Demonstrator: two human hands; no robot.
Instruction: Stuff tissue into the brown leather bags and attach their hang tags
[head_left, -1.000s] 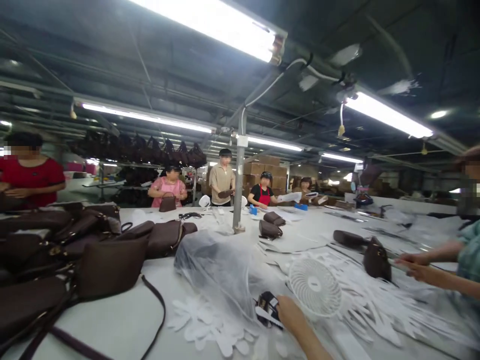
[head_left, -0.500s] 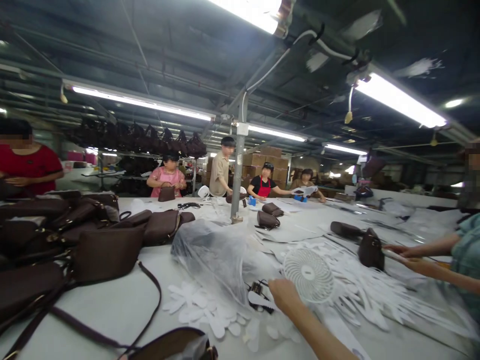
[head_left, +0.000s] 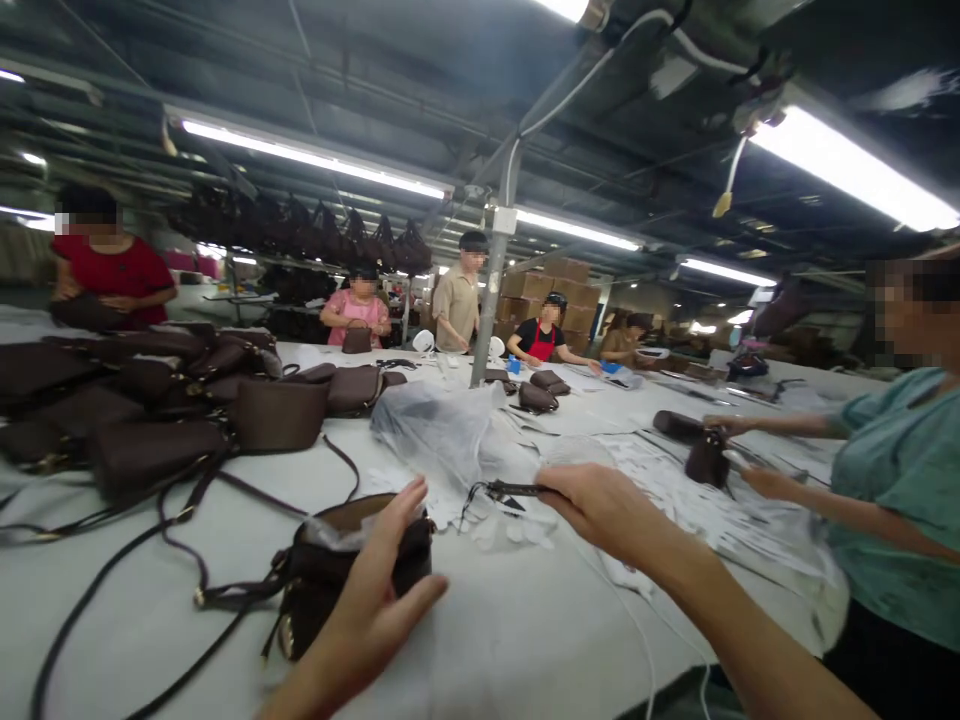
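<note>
Left hand: spread, the open brown bag behind it and to its left; contact unclear. Right hand: pinching a dark slim item. Advisable: steady the bag's rim; keep dangling cords untangled.

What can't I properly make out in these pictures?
All in the head view:
- Open handbag: partly hidden by the left hand.
- Dark thin item: one end hidden in the right hand, too small to identify.
- Person in teal: cut off by the right edge.
- Hanging bags: too dark for detail.
</note>
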